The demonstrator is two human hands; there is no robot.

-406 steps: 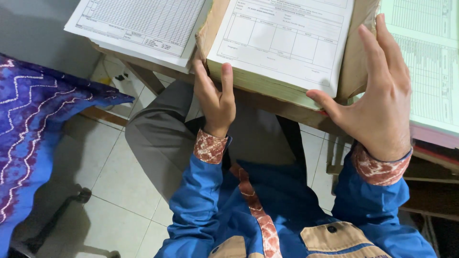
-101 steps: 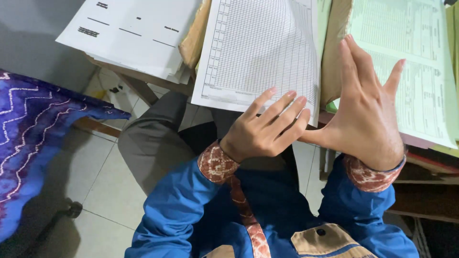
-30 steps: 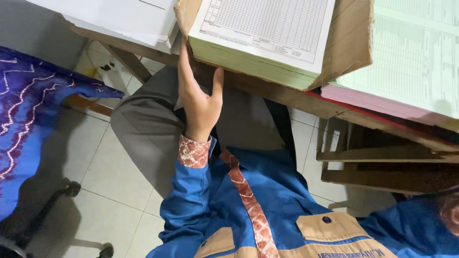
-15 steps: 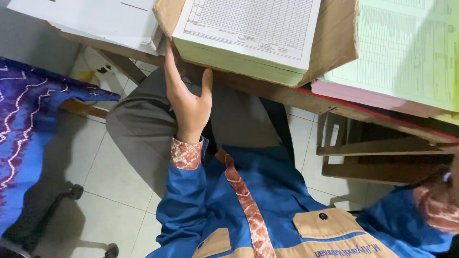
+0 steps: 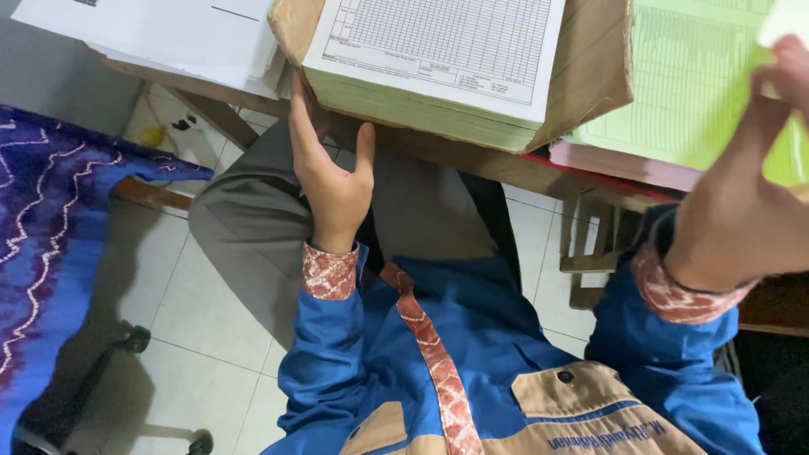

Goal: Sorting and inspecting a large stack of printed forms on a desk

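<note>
The person's left hand (image 5: 333, 181) reached up to the thick stack of pale green printed forms (image 5: 438, 59), which sat in an opened brown paper wrapper (image 5: 590, 63) at the near edge of the wooden table (image 5: 472, 160). Its fingers lay together, flat against the stack's left corner and wrapper, while the thumb stood apart, its tip touching the table edge just under the stack; the hand gripped nothing. The stack lay flat, its long axis running roughly across the table from left to right, the near right corner tilted toward the sitter. The right hand (image 5: 750, 202) was raised close to the camera and blurred, fingertips pinched on a thin light green sheet (image 5: 784, 160) above the green and pink papers (image 5: 674, 109) beside the stack.
</note>
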